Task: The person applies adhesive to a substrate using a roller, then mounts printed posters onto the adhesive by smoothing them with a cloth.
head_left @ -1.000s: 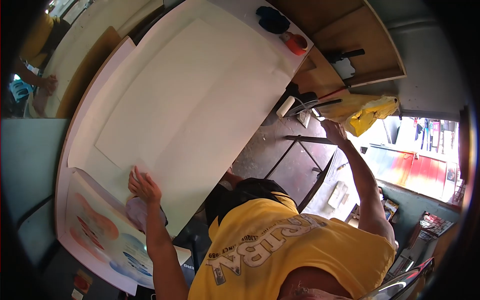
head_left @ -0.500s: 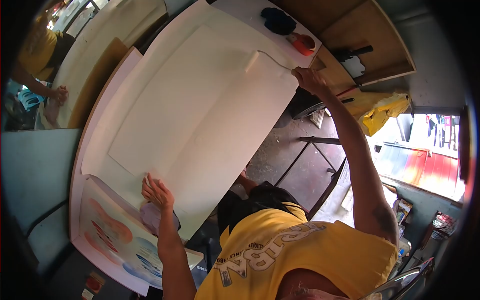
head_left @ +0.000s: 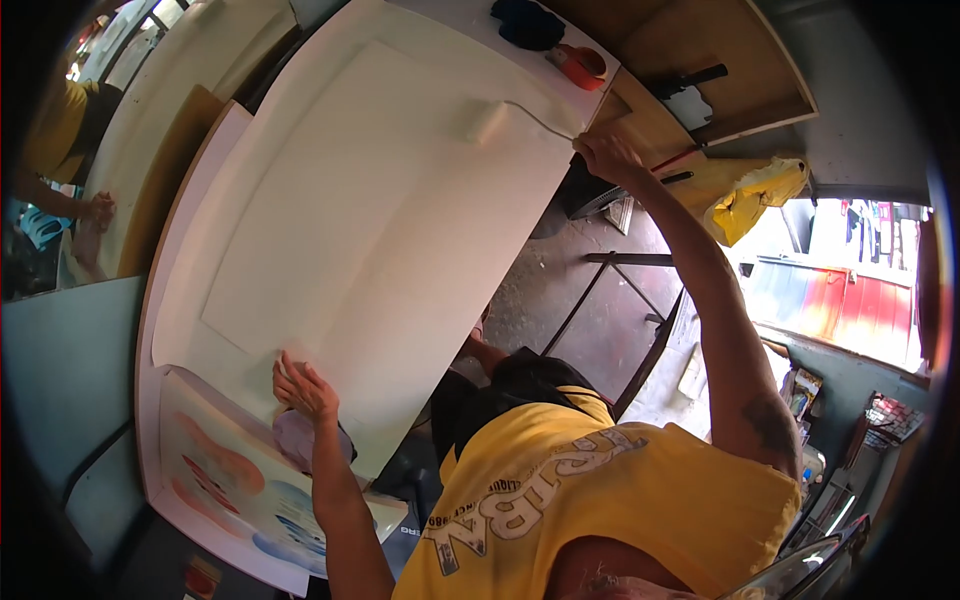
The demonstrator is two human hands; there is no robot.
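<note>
- Right hand, far right: grip closed around the roller.
- Left hand, near left: grip loosely spread, touching the white sheet.

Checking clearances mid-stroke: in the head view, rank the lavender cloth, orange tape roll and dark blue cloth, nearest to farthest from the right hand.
1. Orange tape roll: just above the right hand, slightly left in view.
2. Dark blue cloth: farther up and left, past the roll.
3. Lavender cloth: far down-left, by the left hand.
</note>
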